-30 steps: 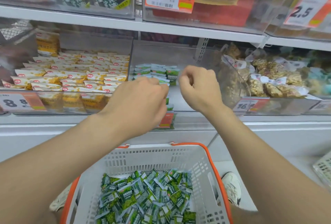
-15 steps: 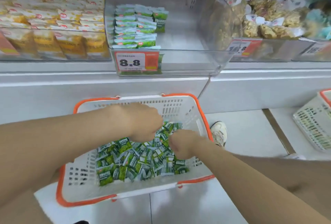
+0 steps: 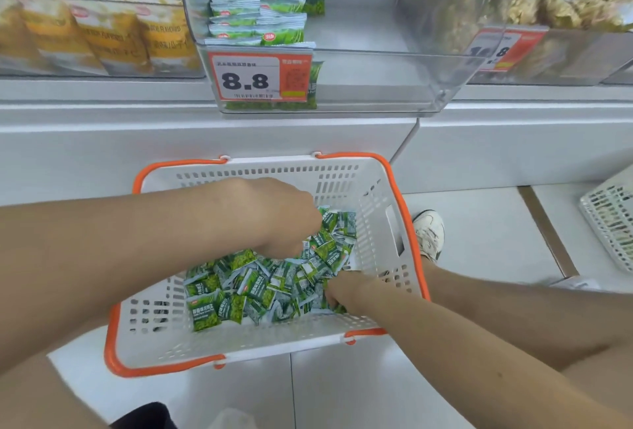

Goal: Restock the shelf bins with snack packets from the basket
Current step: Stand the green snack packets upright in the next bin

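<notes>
You're reaching down over pale floor tiles [image 3: 479, 223], the basket [image 3: 274, 173] sitting below the clear shelf bin [image 3: 376, 79]. Your left hand [image 3: 284, 219] and right hand [image 3: 347, 291] are burying fingers in green packets [image 3: 239, 288]; grip, can't tell.

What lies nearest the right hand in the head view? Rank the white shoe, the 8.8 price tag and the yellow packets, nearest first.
1. White shoe, on the floor just right of the basket where the right hand digs.
2. 8.8 price tag, up on the clear bin front.
3. Yellow packets, farthest, upper left.
</notes>
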The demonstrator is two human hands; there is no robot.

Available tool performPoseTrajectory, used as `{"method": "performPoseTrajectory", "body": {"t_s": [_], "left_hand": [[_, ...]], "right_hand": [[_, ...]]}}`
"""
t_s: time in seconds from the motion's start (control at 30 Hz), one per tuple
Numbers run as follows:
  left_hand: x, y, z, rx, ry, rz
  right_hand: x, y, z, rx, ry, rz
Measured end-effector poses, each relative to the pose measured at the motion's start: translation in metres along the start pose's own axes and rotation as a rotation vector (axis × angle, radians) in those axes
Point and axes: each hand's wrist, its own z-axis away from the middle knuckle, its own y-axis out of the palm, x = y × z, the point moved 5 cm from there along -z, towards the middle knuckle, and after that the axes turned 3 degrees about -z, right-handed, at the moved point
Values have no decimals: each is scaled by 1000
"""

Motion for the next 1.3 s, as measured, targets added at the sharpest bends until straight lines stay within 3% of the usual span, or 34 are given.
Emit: {"method": "performPoseTrajectory", "body": {"t_s": [0.13,0.23,0.53,0.6,0.77,0.9,1.07,1.2,1.3], "left_hand": [[3,-2,1,7,-3,-1],[8,-3,3,4,-33,25],[53,-23,40,-17,-245,127],[68,-31,54,-62,-251,272],[84,-54,89,-199,-156,947],[91,-68,115,-355,-181,1217],[93,-73,115,-482,-280,1651],[97,-78,113,-579,-275,1792],[105,-89,115,-774,-281,1729]], "right_hand": [[-3,-10,3,-47,-24,-44],[-9,-41,17,-144,-18,-222],[19,-180,138,-721,-288,-988],[31,-201,169,-819,-370,-1074],[47,-238,226,-984,-584,-1106],[42,-257,262,-1079,-747,-1123],[26,-272,272,-1253,-704,-1224],[29,-279,273,-1267,-790,-1364],[28,-289,282,-1426,-781,-1362]]}}
